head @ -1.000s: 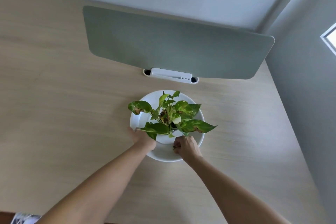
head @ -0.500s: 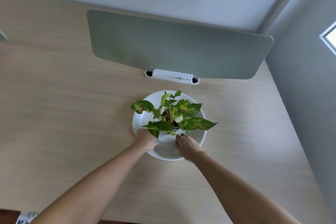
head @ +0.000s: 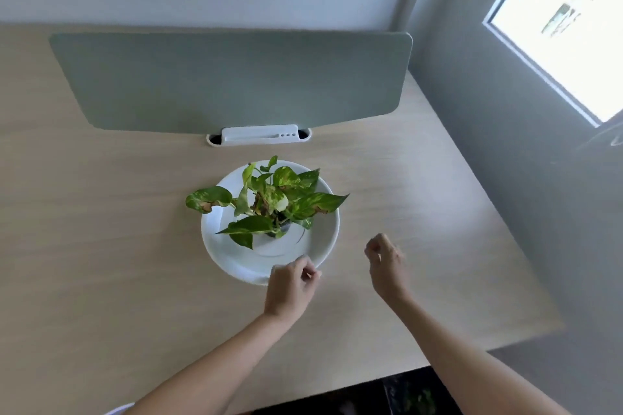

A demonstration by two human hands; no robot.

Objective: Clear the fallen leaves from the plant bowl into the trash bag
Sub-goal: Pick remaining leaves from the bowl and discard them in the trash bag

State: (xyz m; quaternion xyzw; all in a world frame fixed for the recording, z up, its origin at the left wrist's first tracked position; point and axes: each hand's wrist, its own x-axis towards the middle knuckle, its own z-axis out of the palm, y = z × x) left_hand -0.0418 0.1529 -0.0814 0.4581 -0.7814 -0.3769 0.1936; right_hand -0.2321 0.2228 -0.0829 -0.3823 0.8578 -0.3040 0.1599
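Note:
A white plant bowl (head: 236,263) sits mid-table with a small green-and-yellow leafy plant (head: 276,202) in a pot at its centre; some leaves have brown patches. My left hand (head: 291,283) hovers at the bowl's near rim, fingers curled, no leaf visible in it. My right hand (head: 384,266) is off to the bowl's right above the table, blurred, fingers curled in a pinch with nothing seen between them. No trash bag is in view.
A grey-green divider panel (head: 236,77) stands behind the bowl with a white cable box (head: 259,135) at its foot. The light wooden table (head: 101,246) ends at a grey wall (head: 505,178) on the right. A bright window (head: 573,27) is at the upper right.
Both hands have pulled back from under the plant's leaves: the left to the bowl's near rim, the right out to the right of the bowl. The camera view has swung rightward.

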